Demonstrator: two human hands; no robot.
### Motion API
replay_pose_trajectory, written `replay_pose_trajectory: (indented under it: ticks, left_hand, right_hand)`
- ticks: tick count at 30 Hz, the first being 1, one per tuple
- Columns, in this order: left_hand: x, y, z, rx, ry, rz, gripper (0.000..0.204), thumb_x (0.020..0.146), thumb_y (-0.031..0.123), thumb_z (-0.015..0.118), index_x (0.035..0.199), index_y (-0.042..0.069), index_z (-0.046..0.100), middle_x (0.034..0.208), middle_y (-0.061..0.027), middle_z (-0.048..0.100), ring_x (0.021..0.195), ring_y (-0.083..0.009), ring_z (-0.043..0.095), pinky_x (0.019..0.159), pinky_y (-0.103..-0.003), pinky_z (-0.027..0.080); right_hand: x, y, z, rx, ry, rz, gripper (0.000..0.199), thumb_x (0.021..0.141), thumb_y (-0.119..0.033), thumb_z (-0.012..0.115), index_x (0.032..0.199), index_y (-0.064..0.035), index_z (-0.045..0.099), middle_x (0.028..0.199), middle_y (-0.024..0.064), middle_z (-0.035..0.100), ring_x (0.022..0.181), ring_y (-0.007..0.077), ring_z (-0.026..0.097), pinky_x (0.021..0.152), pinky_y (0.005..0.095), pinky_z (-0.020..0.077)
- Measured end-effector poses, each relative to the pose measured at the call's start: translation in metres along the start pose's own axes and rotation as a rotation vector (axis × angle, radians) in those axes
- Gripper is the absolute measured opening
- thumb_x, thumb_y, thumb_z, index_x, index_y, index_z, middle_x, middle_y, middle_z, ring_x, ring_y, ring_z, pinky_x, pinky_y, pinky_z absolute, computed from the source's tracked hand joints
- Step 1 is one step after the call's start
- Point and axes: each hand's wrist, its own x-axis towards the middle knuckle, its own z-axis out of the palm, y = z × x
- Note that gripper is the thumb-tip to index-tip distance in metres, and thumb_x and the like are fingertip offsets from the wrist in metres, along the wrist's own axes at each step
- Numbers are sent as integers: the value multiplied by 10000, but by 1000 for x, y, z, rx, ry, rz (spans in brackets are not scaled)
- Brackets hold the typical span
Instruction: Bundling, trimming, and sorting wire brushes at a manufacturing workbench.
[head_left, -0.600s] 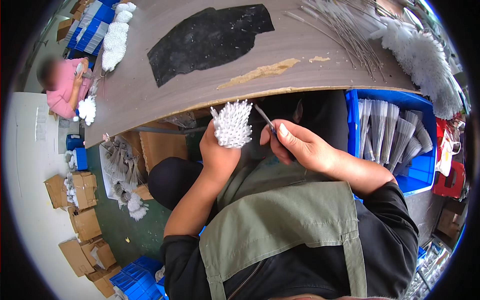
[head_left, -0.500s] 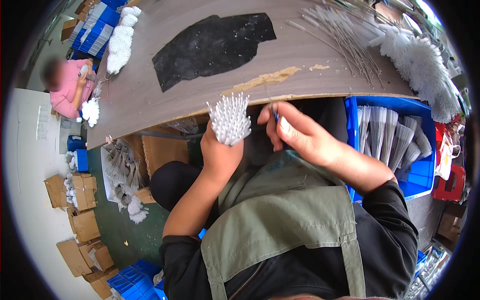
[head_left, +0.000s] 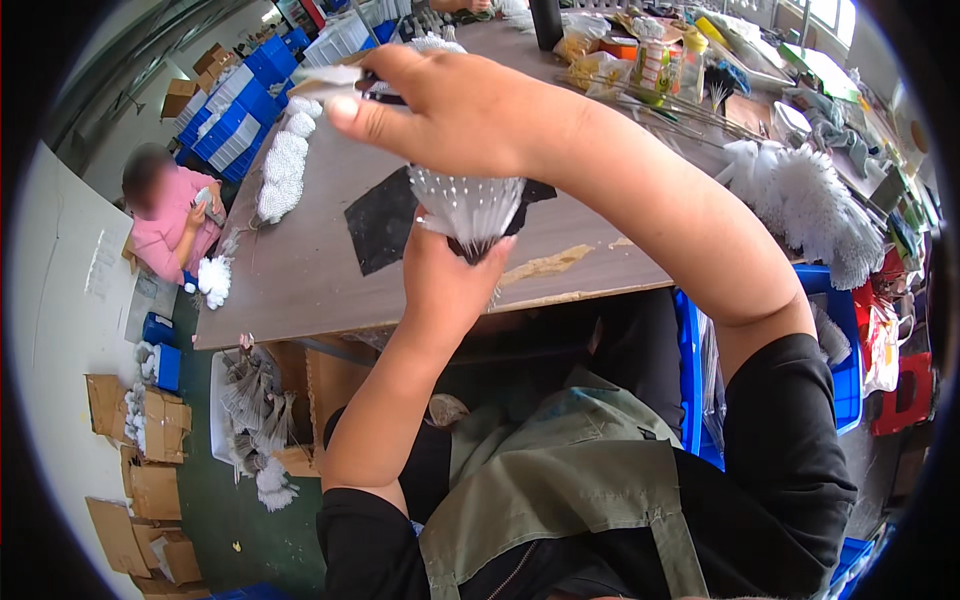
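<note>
The left hand (head_left: 455, 275) holds a white tuft (head_left: 468, 208) upright above the near edge of the bench (head_left: 300, 270), its grip closed round the pinched base so the strands fan upward. The right hand (head_left: 450, 100) is raised over the tuft, fingers closed on a thin flat piece (head_left: 325, 78) that juts out to the left. What the piece is cannot be told.

To do this well, the left grip should stay tight at the base so the fan does not splay or shed strands, and the right hand should come down centred on the tuft, not skewed. Keeping the tuft over the bench means anything dropped lands there and not on the floor.

Compared with 0.6 s ago, both hands are higher and further forward: the tuft was then below the near edge, at lap level, and the right hand was just beside it with a thin rod. Now that hand is above the tuft.
</note>
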Motion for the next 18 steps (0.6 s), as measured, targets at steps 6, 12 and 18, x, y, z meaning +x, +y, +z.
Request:
replay_pose_trajectory:
  ticks: [6,12,18]
  left_hand:
    - [21,-26,19,-171,125,29,455,694,96,780,1074,-20,558,970,-94,648,874,-155,616,790,-295,483]
    - [23,-44,25,-296,108,6,524,721,109,793,1143,-12,507,1085,-72,599,951,-151,591,831,-280,476]
    - [32,-54,18,-678,-187,-67,504,737,52,774,1167,13,515,1082,-64,599,1019,-157,578,878,-296,471]
  right_hand:
    - [9,1,19,-104,-200,20,812,880,-694,339,1238,19,488,1057,264,610,1066,417,571,930,463,443]
    - [8,11,46,-283,-255,-20,766,893,-685,321,1225,-21,509,1100,254,585,1131,400,532,970,476,412]
    - [9,11,57,-431,-221,-97,703,887,-675,360,1239,-91,535,1119,204,598,1153,375,527,990,465,398]
